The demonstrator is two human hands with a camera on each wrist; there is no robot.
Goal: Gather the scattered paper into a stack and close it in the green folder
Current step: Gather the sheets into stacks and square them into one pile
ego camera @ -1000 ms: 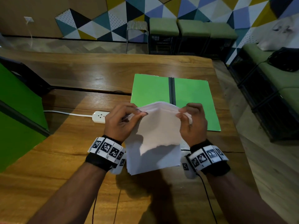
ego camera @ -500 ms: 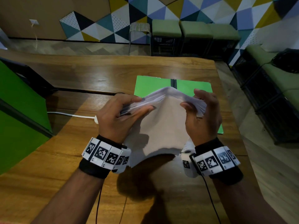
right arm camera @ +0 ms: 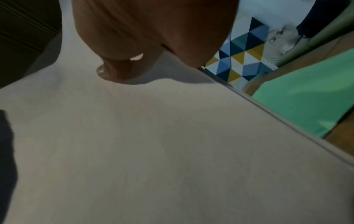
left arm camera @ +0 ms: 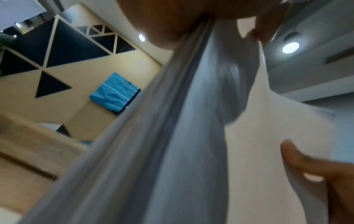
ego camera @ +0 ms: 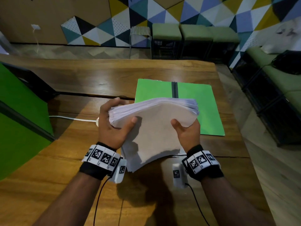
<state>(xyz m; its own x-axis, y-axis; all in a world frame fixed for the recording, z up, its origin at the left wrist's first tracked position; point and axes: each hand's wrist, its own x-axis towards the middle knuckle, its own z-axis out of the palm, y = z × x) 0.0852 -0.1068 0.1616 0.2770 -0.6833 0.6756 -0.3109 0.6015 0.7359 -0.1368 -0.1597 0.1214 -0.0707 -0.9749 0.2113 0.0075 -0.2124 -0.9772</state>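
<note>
A thick stack of white paper (ego camera: 154, 128) is held off the wooden table, bowed and tilted up on its far edge. My left hand (ego camera: 114, 126) grips its left side, thumb on the top sheet and fingers curled round the edge. My right hand (ego camera: 187, 131) grips the right side, thumb on top, fingers hidden below. The green folder (ego camera: 195, 101) lies open and flat just beyond, its dark spine in the middle, partly hidden by the stack. In the left wrist view the sheet edges (left arm camera: 172, 121) fan past the palm. The right wrist view shows the top sheet (right arm camera: 153, 136), the thumb and a folder corner (right arm camera: 306, 103).
A white power strip and its cable (ego camera: 71, 118) lie on the table (ego camera: 48, 176) left of my left hand. A large green panel (ego camera: 19, 119) stands at the table's left edge. Green stools (ego camera: 166, 32) and a bench (ego camera: 276, 82) stand beyond and to the right.
Both hands have lifted the stack off the table and shifted their grip from the far edge to its two sides. The sheets now sit more evenly together.
</note>
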